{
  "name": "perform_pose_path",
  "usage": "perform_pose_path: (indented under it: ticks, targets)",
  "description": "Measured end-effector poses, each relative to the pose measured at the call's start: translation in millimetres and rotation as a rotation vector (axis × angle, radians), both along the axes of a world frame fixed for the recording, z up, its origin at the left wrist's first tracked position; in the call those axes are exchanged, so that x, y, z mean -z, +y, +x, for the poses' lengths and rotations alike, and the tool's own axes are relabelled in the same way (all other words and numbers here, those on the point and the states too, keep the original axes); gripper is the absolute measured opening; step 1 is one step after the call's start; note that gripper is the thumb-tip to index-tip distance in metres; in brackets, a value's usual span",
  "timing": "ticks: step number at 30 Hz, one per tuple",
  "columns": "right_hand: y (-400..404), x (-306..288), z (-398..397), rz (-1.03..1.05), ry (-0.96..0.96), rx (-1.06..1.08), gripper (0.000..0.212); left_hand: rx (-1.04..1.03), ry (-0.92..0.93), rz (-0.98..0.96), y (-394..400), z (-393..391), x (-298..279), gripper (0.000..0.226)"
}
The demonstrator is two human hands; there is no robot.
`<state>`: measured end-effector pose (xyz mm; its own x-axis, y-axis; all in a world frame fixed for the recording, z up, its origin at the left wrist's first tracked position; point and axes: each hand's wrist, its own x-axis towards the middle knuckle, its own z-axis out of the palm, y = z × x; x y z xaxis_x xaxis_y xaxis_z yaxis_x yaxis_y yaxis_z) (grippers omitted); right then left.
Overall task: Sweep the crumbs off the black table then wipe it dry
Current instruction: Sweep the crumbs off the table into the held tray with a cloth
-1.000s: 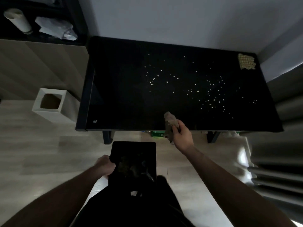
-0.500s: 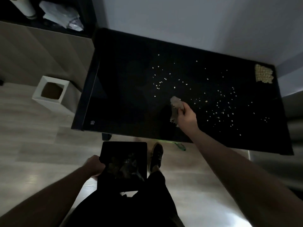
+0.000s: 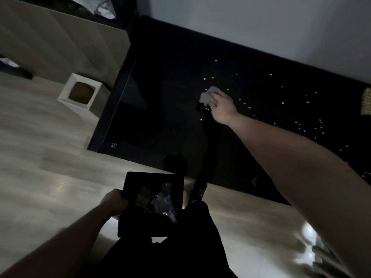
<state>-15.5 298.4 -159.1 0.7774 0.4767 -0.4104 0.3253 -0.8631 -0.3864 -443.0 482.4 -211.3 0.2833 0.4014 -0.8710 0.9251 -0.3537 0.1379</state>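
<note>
One cloth (image 3: 207, 97) in right hand (image 3: 221, 106); one tray (image 3: 152, 201) in left hand (image 3: 115, 202)

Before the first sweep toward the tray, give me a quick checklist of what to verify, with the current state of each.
1. Right hand grips the crumpled cloth: ok.
2. Cloth down among the crumbs on the black table: ok; actual contact cannot tell.
3. Left hand holds the black tray: ok.
4. Tray against the table's near edge to catch crumbs: not ok; it is over the floor, short of the edge.
5. Crumbs already gathered: not ok; they lie scattered rightward across the table.
6. Tray has room: cannot tell; something crinkled is already in it.
</note>
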Motion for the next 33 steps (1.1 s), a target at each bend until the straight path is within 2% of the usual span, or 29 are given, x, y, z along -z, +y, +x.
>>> perform_pose_path:
  ticks: [2, 4, 12, 15, 18, 21, 23, 28, 30, 33]
  targets:
    - [5, 15, -5, -0.138, -0.026, -0.098, 0.059, -0.004, 0.009, 0.003, -2, 0, 1, 0.021]
    - [2, 26, -18, -0.137, -0.044, -0.122, 0.061, 0.004, 0.016, 0.007, -5, 1, 2, 0.022]
    - [-48, 37, -145, 0.304, -0.1, -0.226, 0.049, 0.033, 0.014, 0.008, -17, 16, -3, 0.024]
    - [-56, 32, -183, 0.31, 0.002, -0.297, 0.051, 0.026, 0.001, 0.005, -15, 22, -6, 0.027]
    - [-56, 19, -183, 0.375, 0.111, -0.123, 0.048, 0.012, -0.006, -0.002, -13, 29, -9, 0.026]
    - [-57, -3, -160, 0.45, 0.093, 0.138, 0.05, 0.033, 0.005, 0.002, -14, 34, -10, 0.023]
    - [-57, -11, -136, 0.467, 0.048, 0.204, 0.054, 0.04, 0.016, 0.007, -12, 35, -10, 0.021]
    - [-61, 18, -92, 0.29, -0.016, 0.069, 0.05, 0.019, 0.016, 0.015, -10, 34, -6, 0.025]
    - [-60, 34, -99, 0.212, -0.084, -0.011, 0.049, 0.005, 0.02, 0.018, -11, 33, -4, 0.025]
    - [-56, 46, -125, 0.226, -0.161, -0.049, 0.052, -0.021, 0.014, 0.015, -14, 32, -3, 0.026]
